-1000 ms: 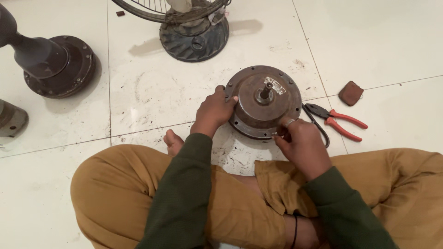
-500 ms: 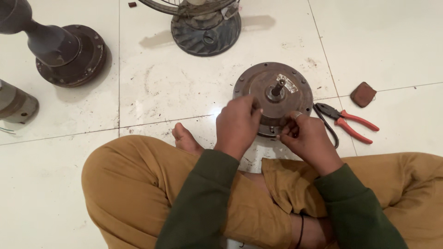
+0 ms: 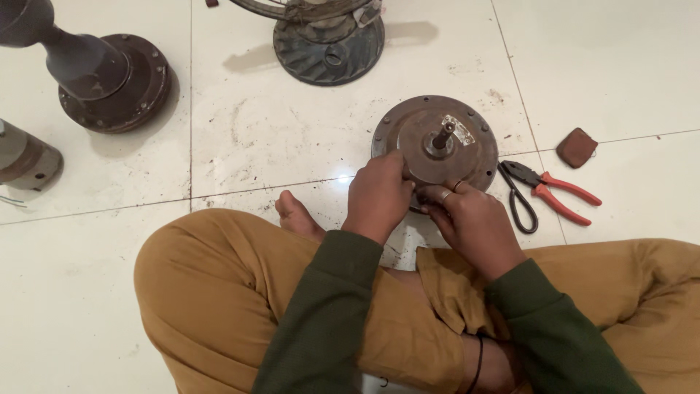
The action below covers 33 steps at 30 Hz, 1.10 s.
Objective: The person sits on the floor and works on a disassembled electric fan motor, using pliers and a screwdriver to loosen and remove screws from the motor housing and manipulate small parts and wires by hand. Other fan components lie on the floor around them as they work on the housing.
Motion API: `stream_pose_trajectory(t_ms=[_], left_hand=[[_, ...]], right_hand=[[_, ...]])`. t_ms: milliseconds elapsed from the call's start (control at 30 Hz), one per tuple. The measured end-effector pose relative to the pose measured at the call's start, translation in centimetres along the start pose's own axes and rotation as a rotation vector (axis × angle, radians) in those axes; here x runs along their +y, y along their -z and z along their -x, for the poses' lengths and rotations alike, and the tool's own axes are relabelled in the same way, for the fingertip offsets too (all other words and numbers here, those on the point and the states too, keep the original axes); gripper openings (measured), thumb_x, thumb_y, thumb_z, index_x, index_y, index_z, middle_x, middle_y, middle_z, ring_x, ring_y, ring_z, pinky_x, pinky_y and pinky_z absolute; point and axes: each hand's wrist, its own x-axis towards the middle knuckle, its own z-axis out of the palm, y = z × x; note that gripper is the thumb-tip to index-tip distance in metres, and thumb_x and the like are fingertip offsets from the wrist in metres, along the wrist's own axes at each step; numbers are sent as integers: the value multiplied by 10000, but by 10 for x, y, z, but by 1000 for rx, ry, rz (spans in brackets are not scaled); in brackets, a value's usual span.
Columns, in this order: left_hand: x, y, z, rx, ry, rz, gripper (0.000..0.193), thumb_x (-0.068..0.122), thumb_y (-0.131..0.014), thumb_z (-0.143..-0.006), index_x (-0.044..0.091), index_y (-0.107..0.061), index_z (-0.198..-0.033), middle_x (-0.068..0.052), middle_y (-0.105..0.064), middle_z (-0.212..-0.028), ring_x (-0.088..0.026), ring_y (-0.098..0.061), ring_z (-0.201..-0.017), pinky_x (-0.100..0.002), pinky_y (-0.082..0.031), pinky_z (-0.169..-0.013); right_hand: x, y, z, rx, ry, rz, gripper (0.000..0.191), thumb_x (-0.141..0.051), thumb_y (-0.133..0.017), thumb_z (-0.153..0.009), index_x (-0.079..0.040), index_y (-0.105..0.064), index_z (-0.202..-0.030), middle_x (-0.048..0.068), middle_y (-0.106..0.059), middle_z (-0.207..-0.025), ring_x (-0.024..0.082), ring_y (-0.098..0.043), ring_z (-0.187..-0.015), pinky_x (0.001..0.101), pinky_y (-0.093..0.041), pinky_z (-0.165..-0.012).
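A round, rusty brown motor housing (image 3: 467, 138) with a short shaft sticking up from its middle lies on the white tiled floor in front of my crossed legs. My left hand (image 3: 378, 195) grips its near left rim, fingers curled over the edge. My right hand (image 3: 474, 222) presses against the near rim right beside the left, fingers bent onto the housing; a ring shows on one finger. What lies under the fingers is hidden.
Red-handled pliers (image 3: 554, 191) lie just right of the housing, a small brown pouch (image 3: 577, 147) beyond them. A dark fan base with a wire guard (image 3: 328, 40) stands at the top. A dark stand base (image 3: 109, 76) and a grey cylinder (image 3: 25, 157) sit at the left.
Both hands have drawn together at the housing's near rim; the left slid from the left side toward the front. The view has shifted slightly.
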Motion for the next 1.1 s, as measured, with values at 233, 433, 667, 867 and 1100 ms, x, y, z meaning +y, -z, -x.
stream_pose_trajectory(t_ms=[233,433,667,867,1100], left_hand=[[3,0,-2,-42,24,-24,229,197,-788,-814,64,-650,-940,-155,-717,-961,-377,-696,-919,-493,-540,-771],[6,2,-1,-76,36,-25,224,221,-781,-819,70,-661,-932,-150,-723,-937,-376,-694,-930,-497,-533,-781],[8,4,-2,-128,68,-49,145,201,-720,-882,84,-665,-948,-156,-728,-947,-369,-704,-930,-492,-542,-801],[7,3,-2,-105,50,-53,127,183,-719,-870,91,-669,-942,-156,-728,-954,-375,-701,-935,-499,-540,-809],[5,0,-2,-97,32,-66,130,185,-722,-865,88,-670,-934,-157,-727,-952,-373,-702,-935,-497,-540,-814]], right_hand=[[17,3,3,3,-132,-122,147,-106,-699,-900,-50,-710,-1036,180,-702,-854,337,-716,-757,428,-559,-674],[14,2,9,36,-66,-53,158,-69,-695,-891,-37,-689,-1045,182,-697,-933,376,-703,-820,453,-554,-692],[9,3,13,62,48,-62,218,-46,-684,-852,-52,-693,-1070,152,-690,-1066,361,-698,-854,435,-567,-711],[12,1,17,101,19,-48,122,-64,-708,-887,-55,-717,-1008,108,-715,-1016,344,-698,-877,428,-553,-719],[16,-2,14,70,-135,-118,136,-94,-732,-863,-64,-755,-994,104,-709,-965,284,-702,-759,403,-548,-680]])
